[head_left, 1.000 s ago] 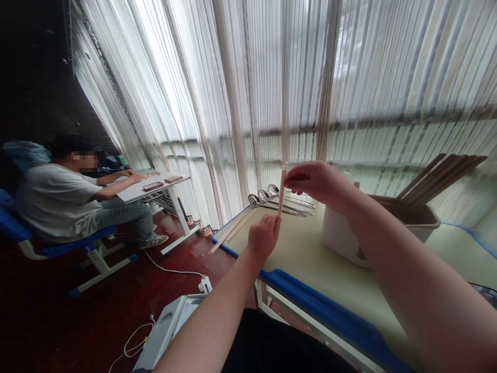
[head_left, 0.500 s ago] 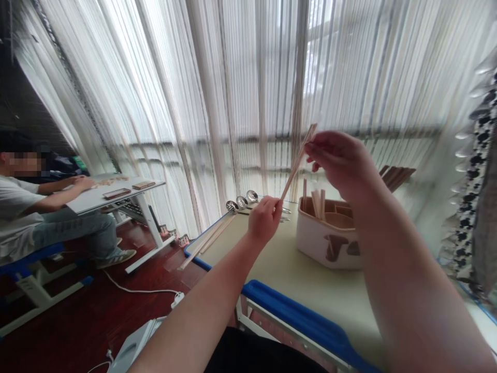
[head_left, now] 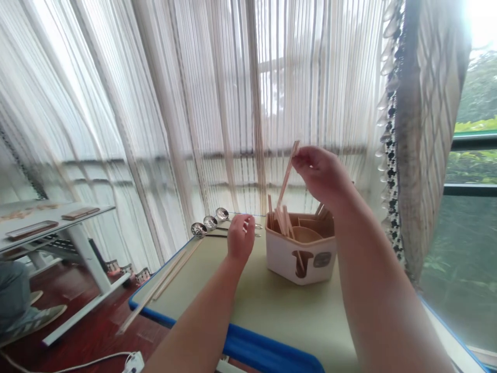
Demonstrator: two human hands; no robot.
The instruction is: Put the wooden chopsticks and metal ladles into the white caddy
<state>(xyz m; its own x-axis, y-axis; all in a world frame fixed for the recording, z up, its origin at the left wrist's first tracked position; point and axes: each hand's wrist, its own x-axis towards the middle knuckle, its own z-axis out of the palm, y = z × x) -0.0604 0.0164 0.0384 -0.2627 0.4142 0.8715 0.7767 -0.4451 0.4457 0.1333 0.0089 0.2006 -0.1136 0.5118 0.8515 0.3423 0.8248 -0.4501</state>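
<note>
My right hand [head_left: 315, 168] pinches pale wooden chopsticks [head_left: 288, 175] near their upper ends. They stand at a slant above a white and brown utensil holder [head_left: 301, 264], lower ends at its left compartment, where several other chopsticks [head_left: 285, 220] stand. My left hand [head_left: 240, 238] is left of the holder, over the table, empty, with its fingers slightly curled and apart. Just beyond it lie metal slotted ladles [head_left: 210, 223] with dark handles, partly hidden by the hand. Long wooden chopsticks [head_left: 171, 274] lie along the table's left side, one overhanging the edge.
The light table [head_left: 256, 305] has a blue rim. Sheer curtains [head_left: 217, 103] hang right behind it. At left stands another table [head_left: 81, 224] with flat wooden pieces, and a person's leg [head_left: 15, 290] shows below. A white power strip [head_left: 134, 361] lies on the floor.
My left hand has let go of the chopsticks and moved away from them. My right hand has brought them lower, over the holder. The view has turned right.
</note>
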